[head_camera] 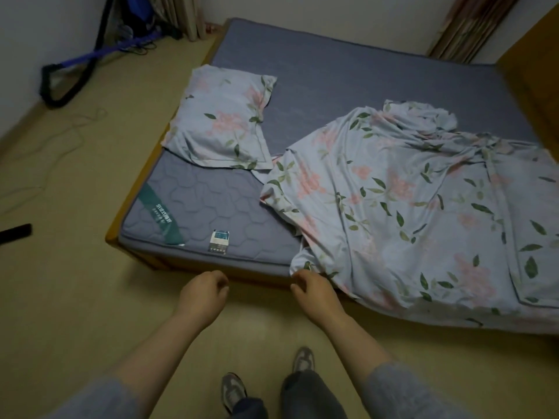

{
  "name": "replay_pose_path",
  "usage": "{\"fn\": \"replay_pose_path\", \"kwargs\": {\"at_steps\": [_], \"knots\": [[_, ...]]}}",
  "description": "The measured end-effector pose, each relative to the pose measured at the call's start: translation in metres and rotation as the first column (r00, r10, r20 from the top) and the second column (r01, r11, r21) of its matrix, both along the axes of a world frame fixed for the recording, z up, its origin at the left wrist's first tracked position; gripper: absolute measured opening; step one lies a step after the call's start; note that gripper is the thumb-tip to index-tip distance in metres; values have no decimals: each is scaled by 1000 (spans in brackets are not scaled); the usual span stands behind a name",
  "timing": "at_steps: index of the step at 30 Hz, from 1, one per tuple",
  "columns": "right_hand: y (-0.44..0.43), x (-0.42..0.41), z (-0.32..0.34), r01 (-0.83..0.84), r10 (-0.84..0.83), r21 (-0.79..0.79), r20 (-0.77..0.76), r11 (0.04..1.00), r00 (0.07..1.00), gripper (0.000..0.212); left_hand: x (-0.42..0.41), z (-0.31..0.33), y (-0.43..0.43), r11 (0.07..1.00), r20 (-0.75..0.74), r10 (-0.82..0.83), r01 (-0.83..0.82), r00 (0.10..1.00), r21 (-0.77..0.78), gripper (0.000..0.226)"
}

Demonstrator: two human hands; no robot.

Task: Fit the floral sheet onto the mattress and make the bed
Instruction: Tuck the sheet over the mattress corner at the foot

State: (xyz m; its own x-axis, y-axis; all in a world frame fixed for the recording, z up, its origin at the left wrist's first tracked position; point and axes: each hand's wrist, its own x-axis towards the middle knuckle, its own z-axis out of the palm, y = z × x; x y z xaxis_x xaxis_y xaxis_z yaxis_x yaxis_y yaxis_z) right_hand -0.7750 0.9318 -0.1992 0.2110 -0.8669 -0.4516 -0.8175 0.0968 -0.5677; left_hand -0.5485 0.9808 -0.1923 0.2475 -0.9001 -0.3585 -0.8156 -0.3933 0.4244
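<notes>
My right hand sits at the floral sheet hem, grip curled, contact unclear; sheet bunches rightward. Left hand empty, loosely curled, farther.

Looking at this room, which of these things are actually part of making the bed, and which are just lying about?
Part of the job:
- crumpled pale-blue floral sheet, heaped on the right side
- bare grey quilted mattress
- matching floral pillow
- right hand at the sheet's near corner
- left hand, empty

Just lying about:
- blue-and-black strap by the wall
- thin cord on the floor
- black object at the left edge
</notes>
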Motion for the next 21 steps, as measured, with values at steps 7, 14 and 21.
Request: {"fn": "replay_pose_path", "kwargs": {"at_steps": [7, 14, 21], "knots": [[-37, 12, -21, 88, -88, 43, -5, 995, 996, 34, 11, -17, -50, 997, -63, -77, 77, 995, 8, 17], [-117, 35, -52, 120, -120, 100, -7, 988, 993, 37, 40, -25, -144, 988, -20, -143, 144, 989, 53, 14], [-177, 42, -89, 161, -151, 190, -64, 969, 986, 39, 47, -59, -225, 967, -55, -205, 211, 977, 140, 22]]}}
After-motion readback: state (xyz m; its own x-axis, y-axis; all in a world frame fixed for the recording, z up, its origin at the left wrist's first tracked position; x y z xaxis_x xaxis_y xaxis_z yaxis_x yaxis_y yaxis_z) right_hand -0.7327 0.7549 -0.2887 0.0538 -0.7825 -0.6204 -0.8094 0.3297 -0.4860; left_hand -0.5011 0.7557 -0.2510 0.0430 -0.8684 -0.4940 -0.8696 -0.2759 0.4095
